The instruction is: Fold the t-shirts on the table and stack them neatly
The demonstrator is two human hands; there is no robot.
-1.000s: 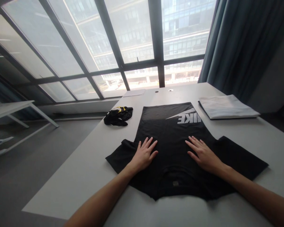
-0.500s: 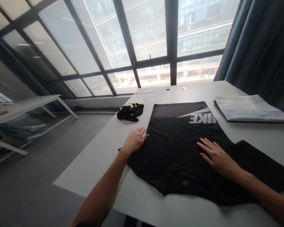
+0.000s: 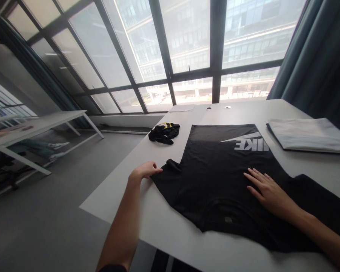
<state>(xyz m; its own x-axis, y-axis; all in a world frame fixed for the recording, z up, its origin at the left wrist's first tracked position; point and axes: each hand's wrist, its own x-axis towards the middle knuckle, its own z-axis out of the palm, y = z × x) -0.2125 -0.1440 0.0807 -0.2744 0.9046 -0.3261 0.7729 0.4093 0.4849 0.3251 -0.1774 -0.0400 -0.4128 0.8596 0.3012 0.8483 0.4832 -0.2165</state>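
A black T-shirt [image 3: 215,170] with a white logo lies spread on the white table, its collar toward me and its hem toward the window. The lettering looks upside down from my side. My left hand [image 3: 146,170] is closed on the end of the shirt's left-side sleeve, pulled outward at the table's left part. My right hand [image 3: 268,189] rests flat on the shirt's body with fingers stretched out. Past my right forearm, the other sleeve spreads to the right.
A crumpled black cloth with yellow bits [image 3: 164,133] lies beyond my left hand. Folded white fabric [image 3: 308,134] is at the right. The white table [image 3: 113,192] ends in an edge at left. Across the floor stands another table [image 3: 45,126], with someone's legs beneath it.
My left hand has gone from lying on the shirt's side to gripping the sleeve, now drawn out leftward. My right hand stays flat on the shirt. The view has shifted slightly.
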